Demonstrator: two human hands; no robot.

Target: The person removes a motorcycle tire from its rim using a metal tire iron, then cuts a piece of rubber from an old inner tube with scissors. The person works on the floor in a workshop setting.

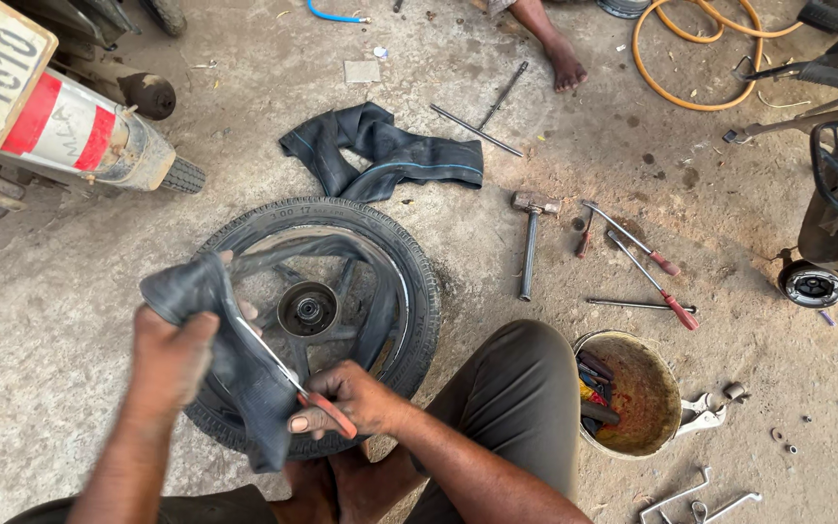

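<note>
Your right hand [351,396] is closed around the red handles of the scissors [293,374], whose blades angle up and left into the rubber. Your left hand [172,354] grips a piece of black tube [230,364], pinching its upper fold and holding it up over the near-left part of the wheel [419,291]. The tube hangs from your left hand down past the scissors. The wheel lies flat on the concrete just beyond your hands, tyre on, hub showing in the middle. Your right knee [516,378] is bent beside it.

To the right of your knee stands a rusty tin [647,388] with tools in it, spanners lying on the floor near it. Further out lie a hammer [532,243] and red-handled screwdrivers [657,277]. Beyond the wheel a second inner tube [385,155] lies crumpled. At the top, another person's bare foot [564,63] rests by an orange hose [695,58]. A motorbike's rear end [89,136] is at top left.
</note>
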